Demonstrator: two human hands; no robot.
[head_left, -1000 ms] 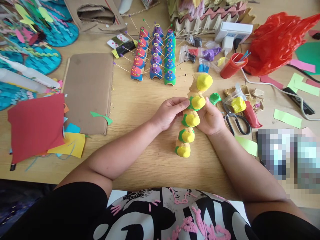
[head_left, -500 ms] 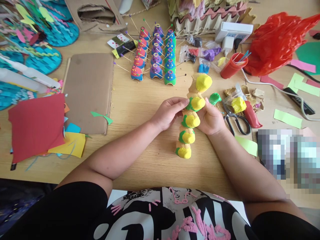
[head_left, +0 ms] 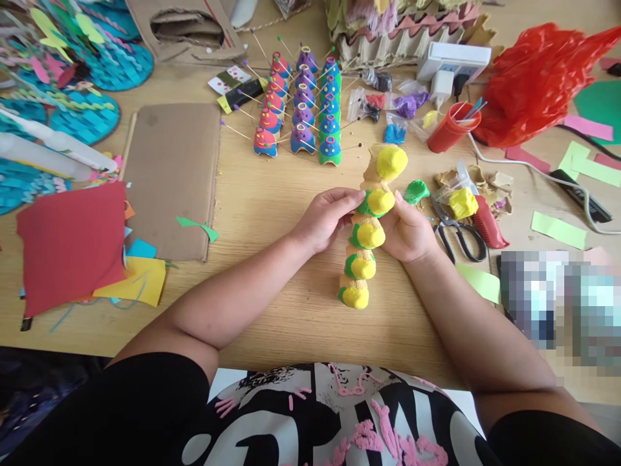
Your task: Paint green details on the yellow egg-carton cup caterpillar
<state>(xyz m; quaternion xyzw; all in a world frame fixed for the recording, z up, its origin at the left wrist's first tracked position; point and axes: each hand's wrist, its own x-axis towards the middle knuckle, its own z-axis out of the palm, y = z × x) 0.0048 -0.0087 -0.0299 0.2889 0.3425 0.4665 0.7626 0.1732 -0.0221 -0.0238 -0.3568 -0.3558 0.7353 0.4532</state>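
Observation:
An egg-carton strip (head_left: 367, 235) with several bumps is held up over the table, its long side running toward me. Yellow clay caps the bumps, and green clay covers part of the sides of all but the farthest one. My left hand (head_left: 330, 219) grips the strip's left edge near the second bump from the far end, thumb on top. On the opposite edge, my right hand (head_left: 408, 226) holds the strip, its thumb beside the same bump. Some fingers of both hands are hidden. A lump of green clay (head_left: 417, 191) lies just beyond my right hand.
Three finished strips (head_left: 303, 116) with faces and sticks stand at the back. Scissors (head_left: 458, 232), yellow clay (head_left: 463, 203) and a red cup (head_left: 453, 129) are right. Flat cardboard (head_left: 169, 181) and red paper (head_left: 72, 246) lie left; a power strip (head_left: 456, 61) sits behind.
The egg-carton strip has shifted slightly to the left and tilted a little between my hands. Both hands keep their hold and have barely moved.

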